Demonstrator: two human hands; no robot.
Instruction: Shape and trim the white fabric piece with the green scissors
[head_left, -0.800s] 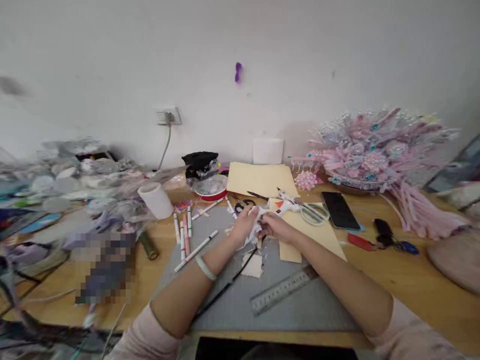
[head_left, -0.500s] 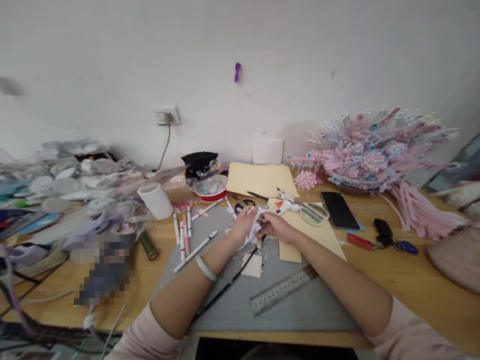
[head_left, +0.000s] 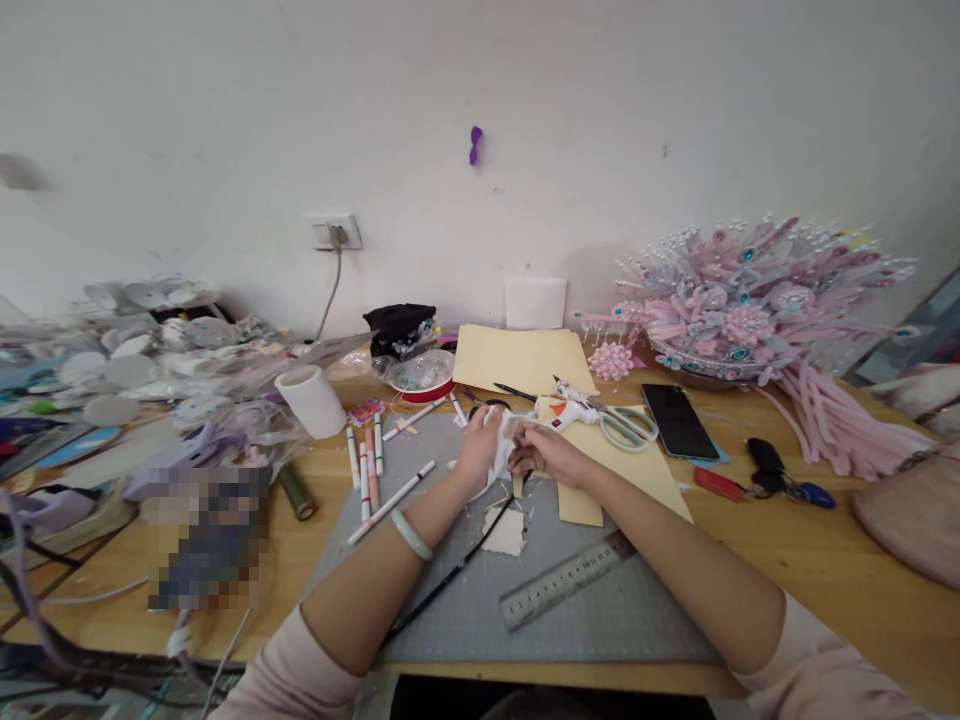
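Observation:
A crumpled white tissue or cloth (head_left: 502, 458) is gripped in my left hand (head_left: 475, 455) above the cutting mat. Close against its right side, my right hand (head_left: 553, 453) has its fingers curled together; what they pinch is hidden. Just behind the right hand lies a white glue gun (head_left: 574, 412) with an orange trigger. A black cable (head_left: 465, 562) runs from below the hands toward the table's front edge. Under the hands is a torn piece of cream card (head_left: 506, 531). Dark-handled scissors (head_left: 491, 405) are partly hidden behind the left hand.
On the grey mat (head_left: 600, 625) lie a steel ruler (head_left: 566, 580) and several markers (head_left: 391, 502). Cream card sheets (head_left: 525, 355), pale-handled scissors (head_left: 628, 428), a phone (head_left: 680, 421) and keys (head_left: 787, 487) surround it. A pink beaded headdress (head_left: 742, 310) stands right; a white roll (head_left: 310, 401) left.
My left hand has tilted more upright with the white tissue. My right hand's fingers have curled in and drawn slightly away, leaving more of the tissue and the glue gun visible.

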